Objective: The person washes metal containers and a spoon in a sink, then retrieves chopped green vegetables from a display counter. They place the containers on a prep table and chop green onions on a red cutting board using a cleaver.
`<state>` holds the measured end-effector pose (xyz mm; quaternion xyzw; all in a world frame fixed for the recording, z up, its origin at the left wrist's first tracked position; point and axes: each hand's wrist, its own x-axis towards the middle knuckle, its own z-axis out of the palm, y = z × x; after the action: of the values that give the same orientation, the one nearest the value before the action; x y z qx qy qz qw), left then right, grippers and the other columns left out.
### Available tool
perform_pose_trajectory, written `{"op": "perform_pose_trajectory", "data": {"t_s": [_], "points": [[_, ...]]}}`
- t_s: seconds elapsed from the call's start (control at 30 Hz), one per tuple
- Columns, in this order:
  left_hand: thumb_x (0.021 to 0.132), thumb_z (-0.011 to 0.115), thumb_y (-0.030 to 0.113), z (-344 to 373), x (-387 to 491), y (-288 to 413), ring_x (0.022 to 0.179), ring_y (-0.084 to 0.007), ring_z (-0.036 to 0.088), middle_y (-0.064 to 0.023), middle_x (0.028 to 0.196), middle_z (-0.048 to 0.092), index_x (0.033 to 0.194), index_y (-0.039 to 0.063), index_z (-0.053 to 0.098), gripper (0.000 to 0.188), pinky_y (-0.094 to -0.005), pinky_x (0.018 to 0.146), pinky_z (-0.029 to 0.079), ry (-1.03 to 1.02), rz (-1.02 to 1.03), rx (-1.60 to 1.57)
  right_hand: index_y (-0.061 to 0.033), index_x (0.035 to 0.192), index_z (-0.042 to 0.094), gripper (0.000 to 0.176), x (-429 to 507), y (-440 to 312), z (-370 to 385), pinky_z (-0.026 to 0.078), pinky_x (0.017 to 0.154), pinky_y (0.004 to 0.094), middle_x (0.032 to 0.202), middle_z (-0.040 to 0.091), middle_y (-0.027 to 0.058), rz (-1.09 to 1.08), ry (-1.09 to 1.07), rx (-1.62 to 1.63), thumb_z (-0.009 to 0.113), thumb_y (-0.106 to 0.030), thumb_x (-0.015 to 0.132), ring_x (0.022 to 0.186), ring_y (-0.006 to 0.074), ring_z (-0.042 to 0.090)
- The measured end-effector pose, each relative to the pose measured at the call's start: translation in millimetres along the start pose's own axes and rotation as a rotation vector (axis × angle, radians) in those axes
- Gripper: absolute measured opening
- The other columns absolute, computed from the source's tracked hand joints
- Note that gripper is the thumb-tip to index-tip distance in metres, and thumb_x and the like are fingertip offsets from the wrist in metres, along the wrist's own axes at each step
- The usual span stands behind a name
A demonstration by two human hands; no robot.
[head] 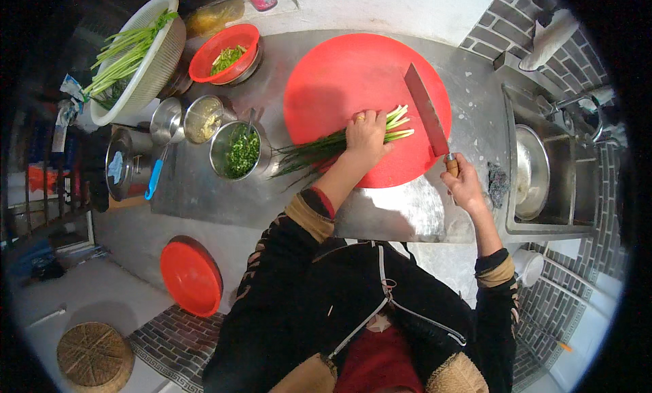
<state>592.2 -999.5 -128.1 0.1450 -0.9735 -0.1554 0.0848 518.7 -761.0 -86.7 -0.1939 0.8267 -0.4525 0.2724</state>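
A bunch of green onions or similar long greens (326, 147) lies across a round red cutting board (331, 72), its pale ends pointing right. Over the bunch, near those pale ends, my left hand (368, 134) presses down with curled fingers. My right hand (462, 181) grips the wooden handle of a cleaver (427, 110). The blade lies over the right part of the board, apart from the cut ends. Left of the board, the leafy tips reach toward a metal pot of chopped greens (242, 156) with a utensil in it.
A metal pot with pale minced food (202, 120), a red basin of cut greens (226, 57) and a white colander of stalks (137, 62) stand left. A blue-handled ladle (155, 176) lies near the counter's left end. On the right is a sink (560, 189) holding a metal basin (532, 171).
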Motion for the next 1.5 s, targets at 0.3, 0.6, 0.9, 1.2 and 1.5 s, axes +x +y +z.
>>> {"op": "perform_pose_trajectory", "data": {"t_s": [0.3,0.6,0.9,1.2,1.5], "points": [[0.062,0.078,0.032,25.4,-5.2,-9.6,0.095,-0.0267,0.051,-0.0079,0.098,0.053,0.108,0.008,0.059,0.055,-0.0393,0.079,0.045,0.267,0.061,-0.019,-0.0029,0.104,0.047,0.026,-21.7,-1.1,15.2,0.038,0.043,0.0242,0.069,0.047,0.0000,0.054,-0.159,0.095,0.057,-0.002,0.079,0.050,0.0073,0.044],[0.059,0.080,0.036,-29.4,-31.6,-22.1,0.128,-0.0303,0.035,-0.0130,0.136,0.039,0.139,0.007,0.031,0.098,-0.0613,0.103,0.025,-0.082,-0.052,0.020,-0.0020,0.113,0.048,0.033,-13.0,6.4,17.5,0.042,0.046,0.0252,0.072,0.052,0.0021,-0.115,-0.058,0.041,0.058,-0.006,0.082,0.052,0.0089,0.049],[0.062,0.079,0.035,-39.7,-66.3,-65.7,0.107,-0.0297,0.052,-0.0108,0.110,0.053,0.120,0.008,0.049,0.071,-0.0489,0.094,0.037,-0.068,-0.039,0.011,-0.0025,0.103,0.052,0.019,-13.4,-34.1,4.4,0.040,0.044,0.0250,0.062,0.049,-0.0001,-0.071,0.030,-0.027,0.053,-0.013,0.088,0.049,0.0077,0.049],[0.063,0.078,0.032,-36.4,-58.6,-67.4,0.098,-0.0272,0.056,-0.0099,0.099,0.056,0.098,0.008,0.058,0.047,-0.0417,0.084,0.043,-0.077,-0.029,0.039,0.0003,0.103,0.050,0.022,-47.1,-62.4,57.2,0.048,0.065,0.0427,0.078,0.062,0.0222,-0.170,-0.174,-0.385,0.052,-0.013,0.086,0.070,0.0388,0.060],[0.072,0.070,0.022,-19.1,-54.5,-71.0,0.088,-0.0306,0.059,-0.0122,0.090,0.057,0.090,0.005,0.061,0.026,-0.0444,0.074,0.049,-0.055,0.007,-0.024,0.0034,0.103,0.045,0.026,-28.4,-66.6,58.8,0.046,0.063,0.0501,0.074,0.059,0.0287,-0.165,-0.282,-0.648,0.051,-0.015,0.086,0.074,0.0447,0.059]]}}
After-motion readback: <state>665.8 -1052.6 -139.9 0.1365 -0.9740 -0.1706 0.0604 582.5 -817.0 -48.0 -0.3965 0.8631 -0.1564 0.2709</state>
